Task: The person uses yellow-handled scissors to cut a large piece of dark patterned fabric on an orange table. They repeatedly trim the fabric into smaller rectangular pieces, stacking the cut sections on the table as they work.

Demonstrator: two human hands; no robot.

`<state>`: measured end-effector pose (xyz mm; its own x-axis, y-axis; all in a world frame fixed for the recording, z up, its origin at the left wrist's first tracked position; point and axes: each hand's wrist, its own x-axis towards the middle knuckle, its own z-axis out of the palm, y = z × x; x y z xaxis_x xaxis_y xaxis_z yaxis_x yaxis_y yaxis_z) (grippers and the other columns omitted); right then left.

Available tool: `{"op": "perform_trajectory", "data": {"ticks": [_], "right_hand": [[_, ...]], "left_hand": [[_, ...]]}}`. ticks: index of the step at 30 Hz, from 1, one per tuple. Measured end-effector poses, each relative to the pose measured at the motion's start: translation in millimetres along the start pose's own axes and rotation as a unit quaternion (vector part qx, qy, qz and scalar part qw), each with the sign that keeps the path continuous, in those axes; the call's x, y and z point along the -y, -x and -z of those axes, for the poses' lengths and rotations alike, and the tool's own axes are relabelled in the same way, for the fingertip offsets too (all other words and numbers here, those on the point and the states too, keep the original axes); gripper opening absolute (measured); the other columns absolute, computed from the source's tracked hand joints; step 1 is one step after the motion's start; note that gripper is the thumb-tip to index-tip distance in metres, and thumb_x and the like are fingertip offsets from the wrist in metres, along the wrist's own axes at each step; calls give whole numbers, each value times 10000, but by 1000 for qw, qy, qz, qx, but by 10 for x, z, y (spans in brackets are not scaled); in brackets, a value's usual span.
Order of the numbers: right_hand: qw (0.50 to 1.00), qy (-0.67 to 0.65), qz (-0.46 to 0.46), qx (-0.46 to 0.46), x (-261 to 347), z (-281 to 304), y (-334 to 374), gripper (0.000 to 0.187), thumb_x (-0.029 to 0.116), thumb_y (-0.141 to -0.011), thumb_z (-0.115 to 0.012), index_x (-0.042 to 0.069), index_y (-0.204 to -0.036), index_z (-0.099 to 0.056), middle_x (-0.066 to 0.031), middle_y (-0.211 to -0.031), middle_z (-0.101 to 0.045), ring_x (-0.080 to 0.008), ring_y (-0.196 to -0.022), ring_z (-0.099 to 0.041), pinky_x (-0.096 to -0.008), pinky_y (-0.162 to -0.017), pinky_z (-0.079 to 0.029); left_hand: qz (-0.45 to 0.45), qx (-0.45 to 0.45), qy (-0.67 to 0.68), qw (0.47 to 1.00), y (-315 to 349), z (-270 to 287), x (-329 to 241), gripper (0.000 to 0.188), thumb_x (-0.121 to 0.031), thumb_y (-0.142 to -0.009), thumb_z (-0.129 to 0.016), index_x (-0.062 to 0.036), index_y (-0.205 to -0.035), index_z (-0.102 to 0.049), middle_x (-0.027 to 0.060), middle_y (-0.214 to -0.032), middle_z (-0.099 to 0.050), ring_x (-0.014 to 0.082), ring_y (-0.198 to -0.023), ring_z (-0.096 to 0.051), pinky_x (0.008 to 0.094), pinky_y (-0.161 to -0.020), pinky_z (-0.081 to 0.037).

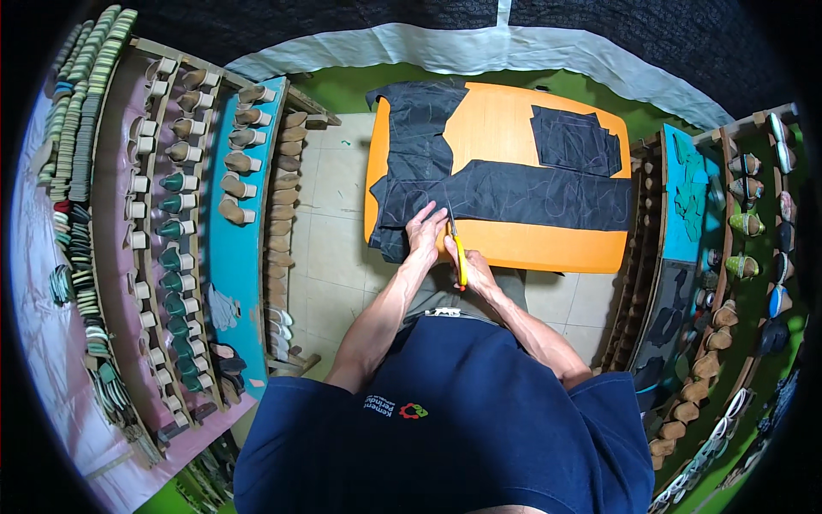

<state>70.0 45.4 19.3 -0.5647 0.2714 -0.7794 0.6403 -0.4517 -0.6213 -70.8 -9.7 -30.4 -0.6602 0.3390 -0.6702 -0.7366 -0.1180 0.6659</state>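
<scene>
A large piece of black fabric [531, 195] with pale drawn outlines lies across an orange table [505, 247]. Its left part runs to the far edge and hangs a little over the near left corner. In my right hand [479, 272] is a pair of scissors [461, 257] with yellow handles, its blades up at the fabric's near edge. My left hand [426, 230] rests on the cloth just left of the blades, fingers stretched out. A stack of cut black fabric pieces [575, 141] sits at the table's far right.
Wooden racks with shoe lasts and shoes [184, 206] stand on the left, beside a blue board [231, 274]. More shoe racks [711, 343] line the right side. Striped soles [81, 111] are piled at the far left. Behind the table hangs a white cloth [411, 47].
</scene>
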Motion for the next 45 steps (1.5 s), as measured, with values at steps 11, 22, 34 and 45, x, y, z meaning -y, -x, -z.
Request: {"op": "perform_trajectory", "data": {"ticks": [11,22,34,45], "right_hand": [[1000,11,13,18,197,33,-170,771,830,-783,-594,62,-721,-560,-38,-623,-540,-132,-522,-566,-310,-490,-531],[999,12,38,13,408,59,-230,753,810,-795,-603,76,-631,-569,-29,-564,-537,-129,-488,-559,-283,-463,-465],[996,53,73,-3,137,268,-304,593,674,-857,-676,85,-790,-689,6,-600,-568,-75,-523,-509,-249,-478,-381],[970,141,17,-197,-308,1321,308,763,771,-817,-615,13,-858,-692,-142,-695,-652,-266,-691,-635,-407,-699,-495]], "left_hand": [[-27,35,-18,999,30,135,-1,533,118,-870,-660,78,-1380,-512,170,-982,-701,190,-830,-693,264,-756,-573],[-26,27,33,999,181,46,-100,512,67,-877,-693,37,-1368,-550,67,-854,-694,91,-659,-618,206,-605,-502],[-137,4,-48,989,336,-298,-582,675,-10,-879,-712,-46,-1497,-441,136,-1423,-529,232,-1072,-644,392,-905,-557],[-146,219,-122,957,-21,-2443,-187,711,109,-858,-635,-108,-1510,-453,4,-901,-619,55,-686,-534,198,-641,-460]]}}
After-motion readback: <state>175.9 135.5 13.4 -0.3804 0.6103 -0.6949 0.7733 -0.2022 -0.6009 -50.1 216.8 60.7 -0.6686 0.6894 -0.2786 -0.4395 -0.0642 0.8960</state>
